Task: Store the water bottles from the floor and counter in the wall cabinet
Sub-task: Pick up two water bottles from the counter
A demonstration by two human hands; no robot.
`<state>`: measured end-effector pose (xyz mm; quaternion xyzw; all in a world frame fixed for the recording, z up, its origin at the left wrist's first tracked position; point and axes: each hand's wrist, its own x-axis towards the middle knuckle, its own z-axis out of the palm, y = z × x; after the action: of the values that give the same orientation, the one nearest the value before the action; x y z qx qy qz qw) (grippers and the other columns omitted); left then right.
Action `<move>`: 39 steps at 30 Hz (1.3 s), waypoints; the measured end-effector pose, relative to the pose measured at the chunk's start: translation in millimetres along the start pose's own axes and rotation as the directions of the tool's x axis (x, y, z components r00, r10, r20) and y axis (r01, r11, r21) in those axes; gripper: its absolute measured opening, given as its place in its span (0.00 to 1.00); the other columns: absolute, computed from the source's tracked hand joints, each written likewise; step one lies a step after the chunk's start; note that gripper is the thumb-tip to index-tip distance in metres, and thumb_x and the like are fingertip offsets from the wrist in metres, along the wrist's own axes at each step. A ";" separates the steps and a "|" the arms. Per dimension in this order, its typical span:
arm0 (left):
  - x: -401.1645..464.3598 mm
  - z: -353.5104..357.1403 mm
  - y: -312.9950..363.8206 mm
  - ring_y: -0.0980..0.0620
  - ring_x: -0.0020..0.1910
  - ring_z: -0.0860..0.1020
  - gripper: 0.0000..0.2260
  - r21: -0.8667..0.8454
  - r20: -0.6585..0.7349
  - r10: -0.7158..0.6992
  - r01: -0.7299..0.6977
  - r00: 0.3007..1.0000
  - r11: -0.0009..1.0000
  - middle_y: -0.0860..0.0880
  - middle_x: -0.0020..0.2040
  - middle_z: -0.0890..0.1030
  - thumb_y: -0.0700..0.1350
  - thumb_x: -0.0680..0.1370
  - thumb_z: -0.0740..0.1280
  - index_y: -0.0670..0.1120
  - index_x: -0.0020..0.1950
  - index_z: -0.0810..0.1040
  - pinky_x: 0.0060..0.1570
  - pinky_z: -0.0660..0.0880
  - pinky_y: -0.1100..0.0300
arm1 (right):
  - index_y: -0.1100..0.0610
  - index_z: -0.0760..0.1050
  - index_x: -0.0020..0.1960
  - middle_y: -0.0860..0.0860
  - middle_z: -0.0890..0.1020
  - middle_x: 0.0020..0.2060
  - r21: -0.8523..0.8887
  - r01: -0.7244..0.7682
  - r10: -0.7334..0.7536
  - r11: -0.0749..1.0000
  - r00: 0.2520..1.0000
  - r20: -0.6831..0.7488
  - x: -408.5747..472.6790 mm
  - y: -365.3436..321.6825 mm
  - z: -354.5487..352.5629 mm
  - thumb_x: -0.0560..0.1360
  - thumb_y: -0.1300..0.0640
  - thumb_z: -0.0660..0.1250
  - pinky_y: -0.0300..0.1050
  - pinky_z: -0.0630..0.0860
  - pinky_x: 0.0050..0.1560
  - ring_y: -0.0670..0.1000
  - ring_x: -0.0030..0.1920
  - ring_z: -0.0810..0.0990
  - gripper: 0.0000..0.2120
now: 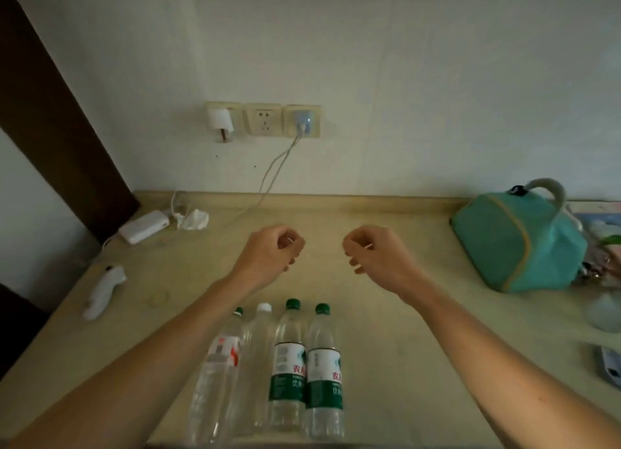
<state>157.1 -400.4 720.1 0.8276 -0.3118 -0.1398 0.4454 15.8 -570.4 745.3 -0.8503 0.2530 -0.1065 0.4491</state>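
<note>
Several clear water bottles stand in a row at the counter's near edge: one with a red-and-white label [221, 351], a bare one with a white cap [258, 347], and two with green labels and green caps [289, 364] [324, 371]. My left hand [268, 252] and my right hand [373, 250] hover above the beige counter [403, 314], beyond the bottles. Both have curled fingers and hold nothing. No wall cabinet is in view.
A teal bag [514, 240] sits at the right, with small items beyond it. A white power bank [144, 226], crumpled tissue [195, 219] and a white device [102, 290] lie at the left. Wall sockets [263, 119] with a plugged cable are ahead.
</note>
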 end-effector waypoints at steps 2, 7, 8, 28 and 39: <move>-3.4 15.7 -36.2 0.52 0.43 0.82 0.05 0.106 0.066 -0.120 0.112 0.991 0.988 0.51 0.46 0.83 0.49 0.79 0.70 0.49 0.51 0.81 0.45 0.82 0.54 | 0.56 0.80 0.52 0.52 0.84 0.45 -0.037 -0.083 0.086 0.996 0.993 0.075 2.5 22.2 26.0 0.80 0.54 0.66 0.52 0.84 0.46 0.51 0.43 0.85 0.07; -9.5 44.5 -88.4 0.54 0.49 0.79 0.10 0.235 0.153 -0.271 0.232 0.950 0.944 0.52 0.54 0.81 0.51 0.79 0.70 0.48 0.57 0.79 0.43 0.73 0.61 | 0.55 0.78 0.61 0.50 0.82 0.51 -0.126 -0.248 0.265 0.960 0.953 0.147 10.2 69.6 79.8 0.79 0.50 0.68 0.51 0.80 0.51 0.53 0.48 0.82 0.14; -8.8 48.5 -92.9 0.53 0.50 0.78 0.12 0.263 0.173 -0.278 0.227 0.945 0.938 0.51 0.55 0.81 0.50 0.79 0.70 0.47 0.59 0.79 0.44 0.73 0.60 | 0.56 0.77 0.64 0.50 0.81 0.52 -0.134 -0.284 0.303 0.949 0.940 0.156 11.2 77.2 88.5 0.79 0.49 0.69 0.48 0.78 0.50 0.52 0.49 0.81 0.17; 17.2 77.1 -103.8 0.47 0.60 0.80 0.17 0.369 0.319 -0.316 0.190 0.893 0.910 0.44 0.62 0.82 0.44 0.78 0.73 0.43 0.66 0.79 0.59 0.77 0.55 | 0.58 0.79 0.55 0.56 0.85 0.44 0.116 -0.538 0.526 0.835 0.842 0.122 15.1 118.3 140.1 0.76 0.52 0.73 0.41 0.76 0.34 0.49 0.36 0.79 0.12; 25.3 43.6 -59.5 0.52 0.55 0.83 0.17 -0.027 0.168 -0.152 0.159 0.974 0.987 0.48 0.53 0.86 0.40 0.73 0.77 0.44 0.62 0.83 0.61 0.76 0.58 | 0.54 0.78 0.61 0.52 0.85 0.47 0.180 -0.288 0.306 0.941 0.948 -0.084 6.6 86.0 71.9 0.75 0.49 0.74 0.47 0.80 0.44 0.50 0.42 0.83 0.17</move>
<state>177.6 -420.7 647.6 0.8257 -0.2791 -0.2489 0.4224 22.0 -563.2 633.4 -0.7549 0.3932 -0.1050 0.5144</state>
